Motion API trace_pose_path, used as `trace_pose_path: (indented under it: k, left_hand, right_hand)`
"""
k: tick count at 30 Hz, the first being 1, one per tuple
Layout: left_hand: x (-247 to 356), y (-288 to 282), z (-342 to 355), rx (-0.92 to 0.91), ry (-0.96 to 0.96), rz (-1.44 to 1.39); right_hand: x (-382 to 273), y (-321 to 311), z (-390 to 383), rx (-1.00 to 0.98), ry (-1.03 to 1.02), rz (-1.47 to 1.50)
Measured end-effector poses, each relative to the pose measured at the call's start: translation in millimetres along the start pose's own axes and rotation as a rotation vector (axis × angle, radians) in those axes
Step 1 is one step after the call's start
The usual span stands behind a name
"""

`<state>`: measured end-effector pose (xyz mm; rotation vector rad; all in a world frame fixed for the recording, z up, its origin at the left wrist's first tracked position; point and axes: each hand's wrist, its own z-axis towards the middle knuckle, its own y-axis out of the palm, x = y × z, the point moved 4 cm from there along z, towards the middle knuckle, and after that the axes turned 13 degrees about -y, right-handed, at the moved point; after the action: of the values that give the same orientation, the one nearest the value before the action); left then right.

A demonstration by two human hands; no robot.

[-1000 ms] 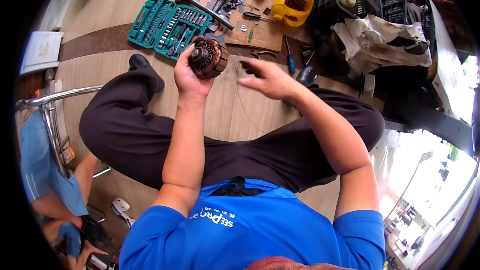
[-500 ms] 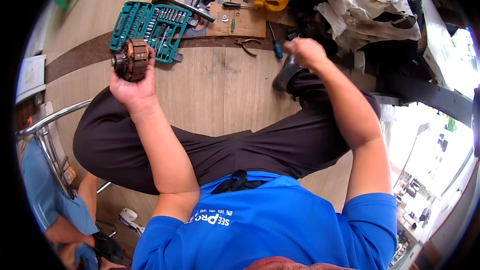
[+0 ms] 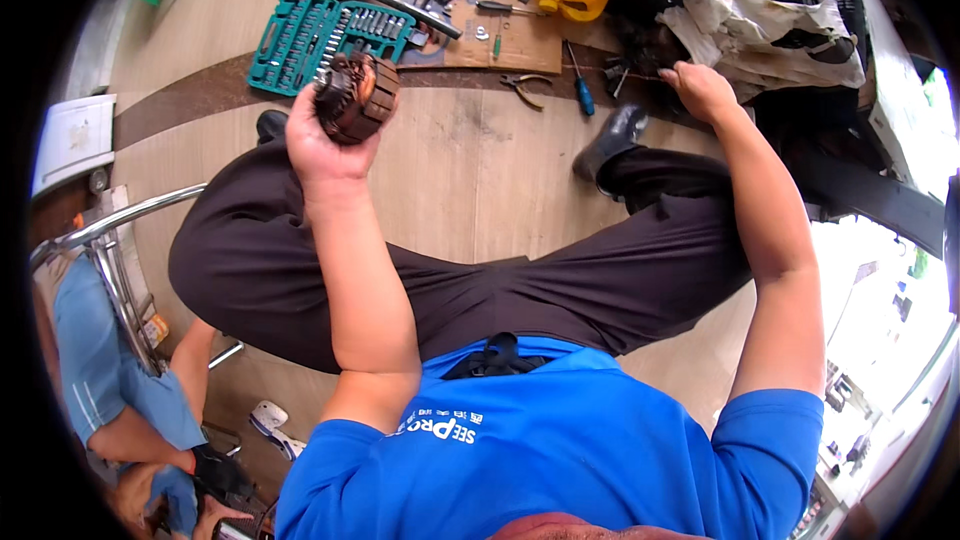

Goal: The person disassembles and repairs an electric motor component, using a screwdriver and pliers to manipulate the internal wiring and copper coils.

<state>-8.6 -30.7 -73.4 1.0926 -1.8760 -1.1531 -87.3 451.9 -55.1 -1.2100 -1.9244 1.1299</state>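
Motor core (image 3: 370, 105), copper-wound, rests in our left hand (image 3: 333, 152), fingers clamped round it, near the green tool case (image 3: 290, 48). Our right hand (image 3: 700, 92) has swung from beside the core toward the white cloth (image 3: 728, 25), fingers curled together, pinched item untellable; the left alone bears the core.

White lettering (image 3: 448, 429), mixing larger Latin letters with smaller East Asian characters, stands upside down on the bright blue short-sleeved fabric shirt (image 3: 570, 440), lower middle of the frame. Other markings are too small to read.
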Motion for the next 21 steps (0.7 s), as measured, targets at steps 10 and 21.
trace_pose_path:
  k: [10,21]
  left_hand:
    - [-6,6,12,0.095,0.164,0.027]
    - [-26,12,16,0.174,0.133,0.136]
  right_hand:
    - [41,25,-15,-0.067,0.105,0.160]
    - [-98,-70,-3,0.399,-0.419,0.319]
